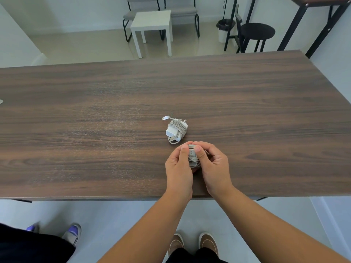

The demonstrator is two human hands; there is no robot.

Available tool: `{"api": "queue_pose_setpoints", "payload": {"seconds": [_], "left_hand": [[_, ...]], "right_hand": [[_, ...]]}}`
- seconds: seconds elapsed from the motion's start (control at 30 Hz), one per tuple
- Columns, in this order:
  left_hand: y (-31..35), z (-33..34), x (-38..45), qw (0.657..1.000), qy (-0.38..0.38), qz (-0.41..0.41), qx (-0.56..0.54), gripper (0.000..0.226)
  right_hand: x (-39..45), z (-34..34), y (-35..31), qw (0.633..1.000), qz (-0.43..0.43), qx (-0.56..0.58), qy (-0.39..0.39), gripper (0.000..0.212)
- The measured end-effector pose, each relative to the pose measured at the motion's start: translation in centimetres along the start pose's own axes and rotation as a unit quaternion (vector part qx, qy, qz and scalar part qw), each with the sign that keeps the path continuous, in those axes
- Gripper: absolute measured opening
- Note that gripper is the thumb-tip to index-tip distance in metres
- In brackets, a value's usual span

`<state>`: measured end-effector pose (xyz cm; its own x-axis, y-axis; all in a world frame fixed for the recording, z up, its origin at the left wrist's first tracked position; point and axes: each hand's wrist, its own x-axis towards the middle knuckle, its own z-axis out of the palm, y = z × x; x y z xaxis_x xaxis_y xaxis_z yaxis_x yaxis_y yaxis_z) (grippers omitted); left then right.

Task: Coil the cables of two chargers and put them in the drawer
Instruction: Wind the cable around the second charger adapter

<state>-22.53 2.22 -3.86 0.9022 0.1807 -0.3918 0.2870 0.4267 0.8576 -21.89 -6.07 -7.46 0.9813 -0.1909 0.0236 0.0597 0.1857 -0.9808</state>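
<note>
One white charger [175,130] lies on the dark wooden table [95,111] with its grey cable wound around it and the plug end sticking out to the upper left. Just in front of it, my left hand [179,168] and my right hand [212,166] together grip a second white charger [192,155], also wrapped in its cable. Both thumbs press on its top and the fingers curl around its sides, hiding most of it. No drawer is in view.
The table's near edge runs just below my wrists. Another person's feet [73,231] stand at the lower left. Beyond the table are a small white side table [152,25], chairs, a black stool [257,32] and a bin.
</note>
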Motion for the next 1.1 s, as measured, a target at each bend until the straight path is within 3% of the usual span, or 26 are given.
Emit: {"api": "queue_pose_setpoints", "payload": {"seconds": [0.2,0.43,0.67,0.73,0.83,1.0,1.1], "left_hand": [[0.6,-0.7,0.0,0.997,-0.046,-0.029,-0.052,0.024],[0.6,-0.7,0.1,0.997,-0.058,-0.041,-0.042,0.024],[0.9,-2.3,1.2,0.986,-0.064,0.071,0.135,0.019],[0.7,-2.9,1.8,0.963,-0.048,0.128,0.234,0.022],[0.5,-3.3,2.3,0.897,-0.045,0.225,0.377,0.029],[0.0,-3.1,2.4,0.828,-0.043,0.303,0.469,0.035],[0.0,-2.8,2.4,0.822,-0.030,0.304,0.481,0.037]], "right_hand": [[0.2,0.1,-0.6,0.998,0.029,0.058,-0.002,0.026],[0.4,0.3,-1.0,0.994,0.058,0.088,0.008,0.019],[0.8,-1.0,-0.9,0.991,0.111,0.037,-0.058,0.033],[1.0,-1.8,-0.9,0.991,0.114,-0.017,-0.071,0.032],[1.2,-2.9,-1.1,0.988,0.084,-0.120,-0.058,0.028],[0.9,-3.4,-1.7,0.980,0.064,-0.178,-0.063,0.031],[0.5,-3.5,-1.9,0.965,0.040,-0.242,-0.095,0.032]]}}
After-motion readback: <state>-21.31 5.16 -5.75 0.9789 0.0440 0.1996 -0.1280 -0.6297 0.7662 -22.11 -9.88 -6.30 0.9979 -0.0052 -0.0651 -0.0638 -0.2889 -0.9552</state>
